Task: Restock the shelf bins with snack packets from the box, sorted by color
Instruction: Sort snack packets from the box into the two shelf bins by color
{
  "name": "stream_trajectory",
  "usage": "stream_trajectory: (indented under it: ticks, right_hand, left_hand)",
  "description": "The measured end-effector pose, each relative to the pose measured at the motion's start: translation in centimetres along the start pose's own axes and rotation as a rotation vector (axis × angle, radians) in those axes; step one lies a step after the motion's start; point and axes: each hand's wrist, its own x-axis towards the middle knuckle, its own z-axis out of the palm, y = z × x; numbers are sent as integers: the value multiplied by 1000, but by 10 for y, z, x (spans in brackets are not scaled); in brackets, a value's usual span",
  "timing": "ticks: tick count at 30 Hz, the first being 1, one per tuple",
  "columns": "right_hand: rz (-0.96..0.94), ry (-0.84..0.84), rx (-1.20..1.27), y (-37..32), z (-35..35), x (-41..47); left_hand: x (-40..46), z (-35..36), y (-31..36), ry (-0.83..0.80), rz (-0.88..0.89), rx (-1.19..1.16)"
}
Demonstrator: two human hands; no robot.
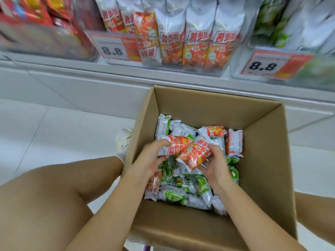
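Left hand [152, 160] down inside cardboard box [213, 104], fingers curled round one orange packet [178, 144]. Right hand [215, 165] alongside, gripping second orange packet [194, 154]; the two packets touching, crossed at their near ends, raised just above the heap. Neither hand free, neither spread wide.

Box contents: loose pile of mixed packets. Green packets [174, 194] in the majority, mostly toward near side and right wall. Orange ones fewer: one at the far side [213, 131], one against right wall [234, 144], one at near left under the left wrist [153, 183]. Depth of pile under top layer not visible.

Shelf above: middle bin [215, 70] holding a row of upright orange packs, front row looked full; room behind not visible. Right bin [257, 77] holding green packs, blurred, fill level not readable. Left bin [45, 49] with red packs, blurred; no matching red seen in box. Price tags [116, 48] on bin fronts.

Judgement: sorting partly under way, far from finished. Picked pair still in box, not yet carried to middle bin. Remaining: lift and shelve these two orange, collect the few other orange, then move the larger green lot to the right bin. Bulk of work still ahead, judging by the pile left in box.
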Motion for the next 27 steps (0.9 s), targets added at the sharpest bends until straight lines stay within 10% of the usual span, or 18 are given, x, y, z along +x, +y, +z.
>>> stream_trajectory:
  ticks: [9, 27]
  right_hand:
    - [-339, -321, -217, -103, 70, -77]
    - [-1290, -208, -994, -212, 259, -58]
  left_hand:
    - [-90, -15, 110, -133, 431, 48]
    - [-78, -52, 291, 409, 1335, 894]
